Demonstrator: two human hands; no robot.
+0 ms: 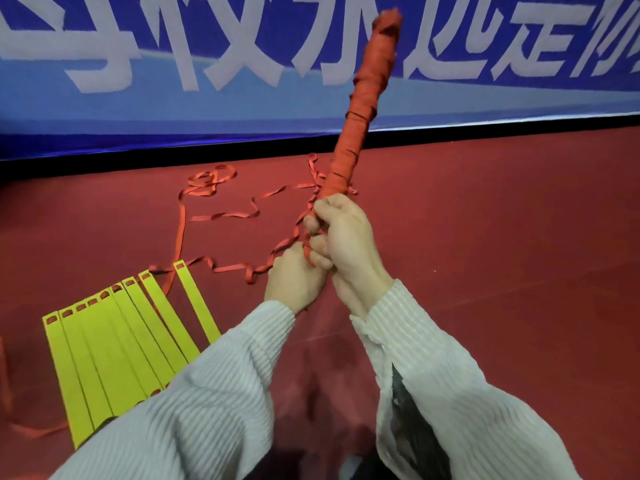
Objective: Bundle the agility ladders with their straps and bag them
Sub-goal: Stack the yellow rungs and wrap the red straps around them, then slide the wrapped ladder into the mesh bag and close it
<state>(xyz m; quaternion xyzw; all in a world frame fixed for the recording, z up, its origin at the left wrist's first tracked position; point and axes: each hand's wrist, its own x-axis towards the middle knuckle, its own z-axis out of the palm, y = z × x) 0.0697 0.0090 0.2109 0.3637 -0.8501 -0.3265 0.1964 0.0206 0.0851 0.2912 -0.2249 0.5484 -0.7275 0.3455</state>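
Right hand wraps tight round the base of the red bundle, which tilts up and away towards the blue banner. Left hand sits just below, fingers curled at the strap, probably pinching it. Loose strap trails over the red floor to the yellow rungs, fanned flat at left

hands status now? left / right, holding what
Left hand: closed, gripping the bottom end of the strap-wrapped orange bundle.
Right hand: closed around the same bundle just above the left, holding it up tilted.
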